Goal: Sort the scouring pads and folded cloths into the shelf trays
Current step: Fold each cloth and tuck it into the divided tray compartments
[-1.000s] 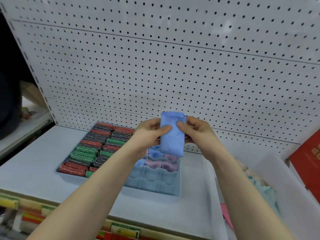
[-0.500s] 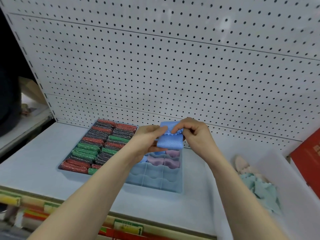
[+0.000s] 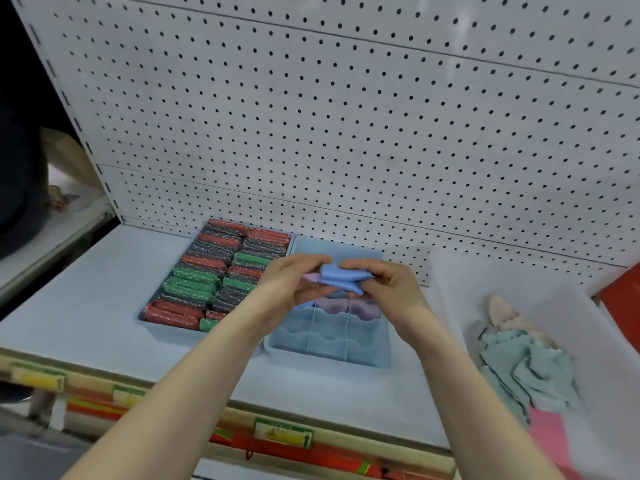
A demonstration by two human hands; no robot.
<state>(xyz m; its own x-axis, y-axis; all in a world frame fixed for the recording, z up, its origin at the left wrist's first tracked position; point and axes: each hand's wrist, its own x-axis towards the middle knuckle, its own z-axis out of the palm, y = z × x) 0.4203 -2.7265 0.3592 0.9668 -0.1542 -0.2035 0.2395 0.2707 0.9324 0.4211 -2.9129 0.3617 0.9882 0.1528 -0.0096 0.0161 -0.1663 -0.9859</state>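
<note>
A blue cloth (image 3: pixel 337 277), folded small, is held above the divided blue tray (image 3: pixel 329 353). My left hand (image 3: pixel 289 284) pinches its left side and my right hand (image 3: pixel 388 289) pinches its right side. Folded purple cloths (image 3: pixel 346 306) fill some of the tray's middle compartments, partly hidden behind my hands. To the left, a second tray (image 3: pixel 147 315) holds rows of red, green and grey scouring pads (image 3: pixel 214 271).
A translucent white bin (image 3: pixel 595 341) at the right holds loose teal, beige and pink cloths (image 3: pixel 519 362). A white pegboard (image 3: pixel 346 133) backs the shelf. Price labels (image 3: pixel 282 433) run along the shelf's front edge. A red box (image 3: pixel 623 299) stands far right.
The blue cloth, held up flat and tall a second ago, has been folded down into a small bundle between both hands. The hands have dropped closer to the divided tray.
</note>
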